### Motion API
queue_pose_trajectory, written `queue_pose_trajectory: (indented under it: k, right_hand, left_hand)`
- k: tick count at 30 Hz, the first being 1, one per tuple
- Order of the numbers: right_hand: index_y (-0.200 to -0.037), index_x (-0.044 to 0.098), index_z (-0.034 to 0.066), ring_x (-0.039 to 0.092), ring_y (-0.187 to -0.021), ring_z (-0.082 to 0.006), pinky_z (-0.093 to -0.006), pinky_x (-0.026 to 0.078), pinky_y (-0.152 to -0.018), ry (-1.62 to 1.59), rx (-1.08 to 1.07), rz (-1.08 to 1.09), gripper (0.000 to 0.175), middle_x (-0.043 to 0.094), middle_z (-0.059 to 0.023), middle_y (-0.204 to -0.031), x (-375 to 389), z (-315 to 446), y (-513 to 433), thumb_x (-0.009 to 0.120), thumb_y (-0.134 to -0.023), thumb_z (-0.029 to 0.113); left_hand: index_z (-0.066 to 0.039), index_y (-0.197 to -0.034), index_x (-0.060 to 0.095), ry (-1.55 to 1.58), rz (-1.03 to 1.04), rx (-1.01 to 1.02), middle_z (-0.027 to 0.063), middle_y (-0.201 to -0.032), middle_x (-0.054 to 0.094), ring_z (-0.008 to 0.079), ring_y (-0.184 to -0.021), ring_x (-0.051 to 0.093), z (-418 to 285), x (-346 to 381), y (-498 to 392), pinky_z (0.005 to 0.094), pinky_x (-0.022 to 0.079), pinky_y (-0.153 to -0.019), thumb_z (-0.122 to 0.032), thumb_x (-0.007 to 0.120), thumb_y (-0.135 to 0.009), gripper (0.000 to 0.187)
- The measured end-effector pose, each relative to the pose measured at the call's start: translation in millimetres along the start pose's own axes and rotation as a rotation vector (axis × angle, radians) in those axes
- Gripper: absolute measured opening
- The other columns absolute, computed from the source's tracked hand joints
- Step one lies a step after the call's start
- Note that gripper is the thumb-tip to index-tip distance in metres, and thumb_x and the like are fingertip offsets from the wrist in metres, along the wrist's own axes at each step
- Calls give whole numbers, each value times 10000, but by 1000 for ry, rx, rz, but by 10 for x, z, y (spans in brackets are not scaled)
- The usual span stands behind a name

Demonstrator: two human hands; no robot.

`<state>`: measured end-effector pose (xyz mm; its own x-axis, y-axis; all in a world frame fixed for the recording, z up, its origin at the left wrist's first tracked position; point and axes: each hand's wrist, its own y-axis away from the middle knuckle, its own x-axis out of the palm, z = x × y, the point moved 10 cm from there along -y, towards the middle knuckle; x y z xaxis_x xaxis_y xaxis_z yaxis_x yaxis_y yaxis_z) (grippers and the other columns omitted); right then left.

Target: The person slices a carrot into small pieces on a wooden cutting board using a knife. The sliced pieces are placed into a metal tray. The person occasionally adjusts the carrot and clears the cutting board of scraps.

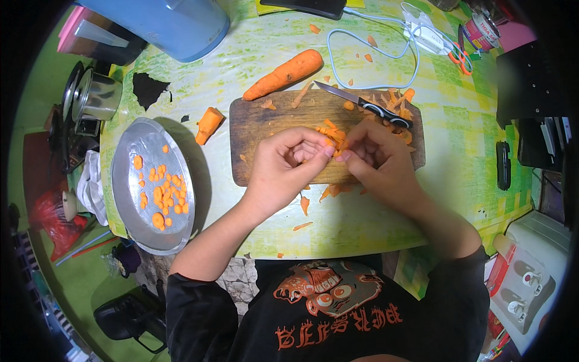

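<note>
Over the wooden cutting board (271, 117), my left hand (289, 158) and my right hand (380, 158) meet, fingertips almost touching. Each hand pinches a small carrot piece between thumb and forefinger; my fingers partly hide what is held. Thin carrot sticks (334, 131) lie on the board just beyond my fingertips. A black-handled knife (384, 112) rests across the board's far right part, beside a heap of carrot peelings (398, 100). One whole peeled-looking carrot (287, 74) touches the board's far edge. Left of the board lies a cut carrot chunk (210, 123).
A round metal pan (124, 190) with carrot slices stands at the table's left edge. A blue container (181, 27) is at the far left. Beyond the board are a looped cable (332, 59), orange-handled scissors (463, 61) and a printed can (480, 32). Scraps (305, 206) lie near me.
</note>
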<state>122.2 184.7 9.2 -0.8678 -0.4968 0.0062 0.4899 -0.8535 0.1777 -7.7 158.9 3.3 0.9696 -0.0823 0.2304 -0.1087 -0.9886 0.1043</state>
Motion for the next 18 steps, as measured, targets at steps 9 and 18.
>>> queue_pose_trajectory:
  k: [9, 18]
  right_hand:
    - [-909, 540, 52, 465, -599, 12, -185, 419, -496, 28, -105, -90, 104, 534, 38, -736, -123, 45, -28, 630, -869, 22]
    - [-882, 655, 48, 486, -557, -83, -246, 396, -507, 430, -298, -115, 102, 572, -9, -706, -63, 315, 39, 702, -791, 47]
  left_hand:
    - [28, -1041, 622, 230, -54, -60, 50, -926, 687, 92, -860, 672, 125, -118, -55, 210, 544, -781, -31, 639, -933, 124]
    - [49, -1032, 633, 128, -40, -38, 75, -962, 684, 93, -864, 666, 93, -59, -24, 212, 542, -768, 38, 644, -897, 135]
